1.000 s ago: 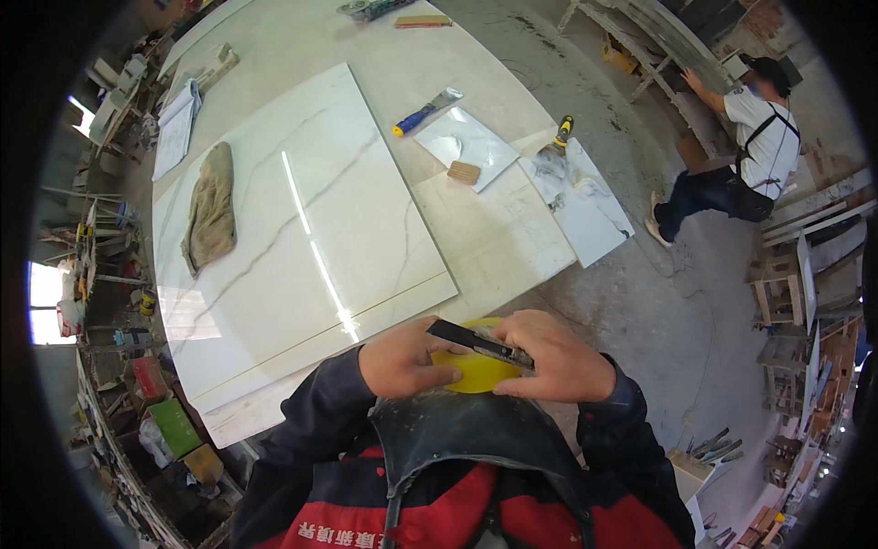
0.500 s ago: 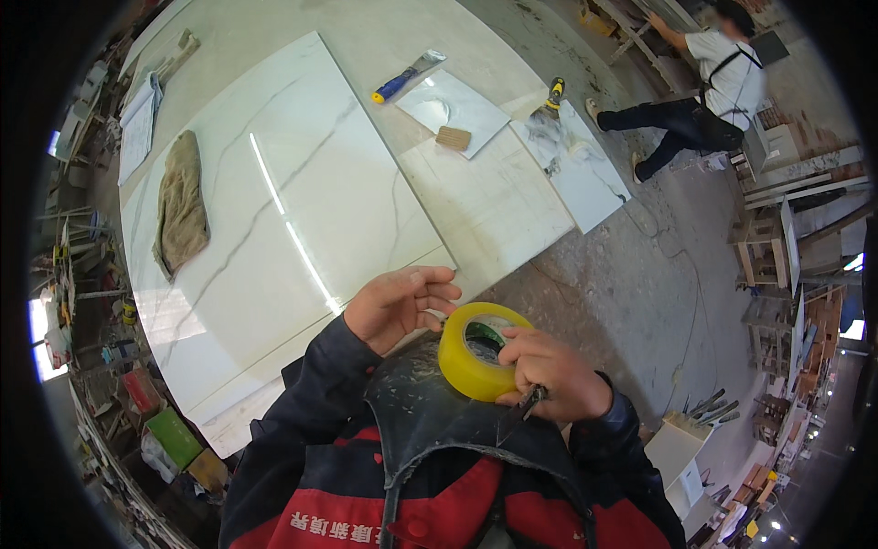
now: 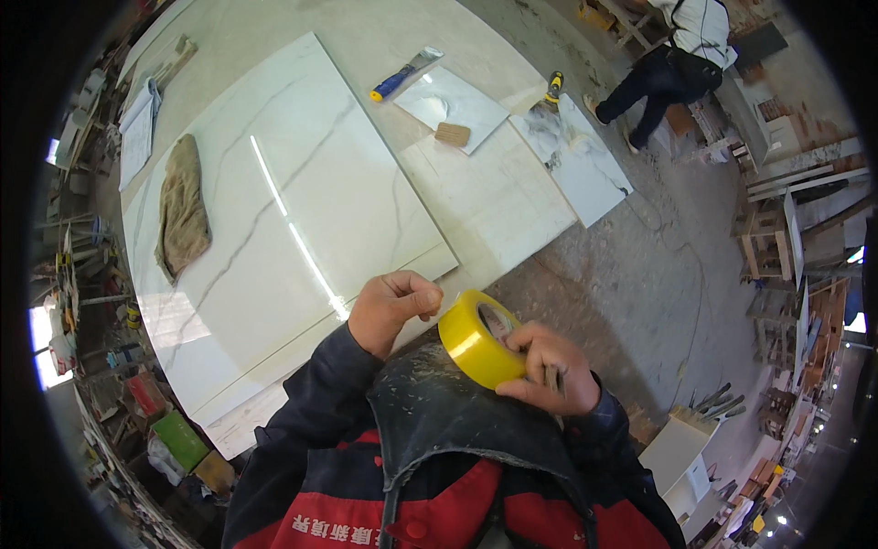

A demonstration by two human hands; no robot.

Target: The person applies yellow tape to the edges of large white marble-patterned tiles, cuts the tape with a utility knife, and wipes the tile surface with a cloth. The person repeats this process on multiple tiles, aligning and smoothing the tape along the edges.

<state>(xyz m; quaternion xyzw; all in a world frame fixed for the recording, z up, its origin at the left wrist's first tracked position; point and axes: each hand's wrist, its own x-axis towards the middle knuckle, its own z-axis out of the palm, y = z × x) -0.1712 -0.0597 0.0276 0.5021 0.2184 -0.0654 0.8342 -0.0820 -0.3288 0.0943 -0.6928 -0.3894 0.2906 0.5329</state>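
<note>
Beside the white marble slab (image 3: 302,210), our right hand (image 3: 547,371) grips the yellow tape roll (image 3: 477,337); our left hand (image 3: 393,306) pinches its end, which may tear or restick.

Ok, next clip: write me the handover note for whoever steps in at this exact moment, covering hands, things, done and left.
Right hand: grips the yellow tape roll at chest height, fingers over its rim.
Left hand: fingers pinched at the roll's outer edge, apparently at the tape end; the end itself is too small to see.
On the bench: large white marble slab with a brown rag on it, smaller tiles beyond, a blue-handled scraper at the far edge.
Done: roll is in hand.
Left: no tape visibly pulled out or stuck on anything yet.
Another person works at upper right.
</note>
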